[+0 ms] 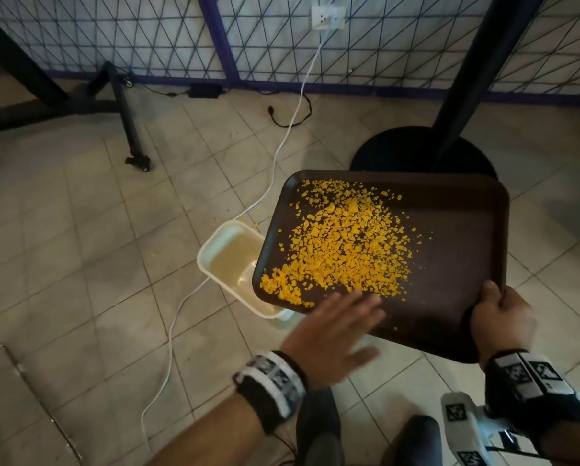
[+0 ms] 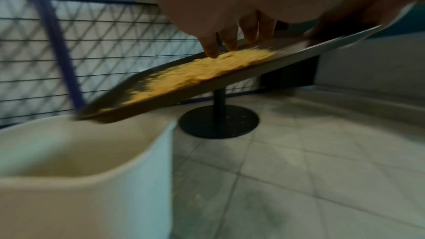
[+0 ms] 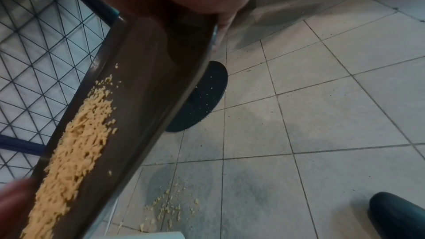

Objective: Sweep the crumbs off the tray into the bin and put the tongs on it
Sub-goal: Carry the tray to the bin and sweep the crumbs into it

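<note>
A dark brown tray (image 1: 456,230) tilts down to the left over a cream bin (image 1: 228,260) on the floor. Yellow crumbs (image 1: 342,243) cover its left half. My right hand (image 1: 498,317) grips the tray's near right corner, thumb on top. My left hand (image 1: 335,327) lies flat and open at the tray's near edge, its fingertips (image 2: 211,50) touching the crumbs (image 2: 184,75). The tray's low corner (image 2: 92,115) hangs over the bin (image 2: 80,152). In the right wrist view the crumbs (image 3: 73,148) run along the tray (image 3: 147,97). No tongs are in view.
A black table pole with a round base (image 1: 423,153) stands behind the tray. A white cable (image 1: 281,142) runs from a wall socket past the bin. Spilled crumbs (image 3: 170,206) lie on the floor tiles. A wheeled black stand (image 1: 130,129) is at left, my shoe (image 3: 398,214) near right.
</note>
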### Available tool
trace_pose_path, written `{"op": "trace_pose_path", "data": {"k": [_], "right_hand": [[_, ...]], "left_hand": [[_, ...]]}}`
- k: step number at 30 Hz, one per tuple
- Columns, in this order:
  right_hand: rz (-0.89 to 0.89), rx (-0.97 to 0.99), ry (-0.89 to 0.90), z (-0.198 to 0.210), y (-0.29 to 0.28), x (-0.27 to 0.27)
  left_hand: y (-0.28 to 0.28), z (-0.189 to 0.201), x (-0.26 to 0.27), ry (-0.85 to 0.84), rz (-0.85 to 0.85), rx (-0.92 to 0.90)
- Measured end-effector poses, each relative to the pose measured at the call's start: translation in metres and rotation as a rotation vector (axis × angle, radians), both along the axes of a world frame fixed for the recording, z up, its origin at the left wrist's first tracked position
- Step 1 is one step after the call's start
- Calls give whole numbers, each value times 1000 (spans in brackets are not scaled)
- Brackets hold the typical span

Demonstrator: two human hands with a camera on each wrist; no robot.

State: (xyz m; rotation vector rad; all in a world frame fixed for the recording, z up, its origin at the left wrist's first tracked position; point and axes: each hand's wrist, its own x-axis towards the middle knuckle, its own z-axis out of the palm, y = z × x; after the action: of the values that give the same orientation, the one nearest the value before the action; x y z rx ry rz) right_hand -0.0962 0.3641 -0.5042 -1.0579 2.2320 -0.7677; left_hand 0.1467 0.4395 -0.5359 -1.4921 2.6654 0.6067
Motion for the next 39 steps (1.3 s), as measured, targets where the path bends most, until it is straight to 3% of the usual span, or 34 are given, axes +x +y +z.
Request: {"op": "trace_pose_path", "data": {"k": [4,8,12,16,19,22,25,28,39], "right_hand": [[-29,14,-7,0,-2,3],[-50,23,-11,0,-3,0],[-40,13,-20,1,-3,-2],[-1,-4,-24,0,-2,-1],[14,-9,-37,1,-1,2],[29,-3,-50,4,0,8],[39,-10,-38,8,2,13],[42,-6,-31,8,3,12],[19,-24,-17,4,-1,3]], "left_hand": [[3,-12,-33,-11,-79,33],[3,-18,20,-9,82,66],[6,-27,86,-172,206,137],[2,-25,108,-158,284,75],[-7,-13,68,-64,281,25],[-17,-10,0,-8,71,-71],[-26,-15,-48,-45,-61,-103],[-33,-19,-56,-101,-57,-90],[-24,-41,80,-239,297,131]]}}
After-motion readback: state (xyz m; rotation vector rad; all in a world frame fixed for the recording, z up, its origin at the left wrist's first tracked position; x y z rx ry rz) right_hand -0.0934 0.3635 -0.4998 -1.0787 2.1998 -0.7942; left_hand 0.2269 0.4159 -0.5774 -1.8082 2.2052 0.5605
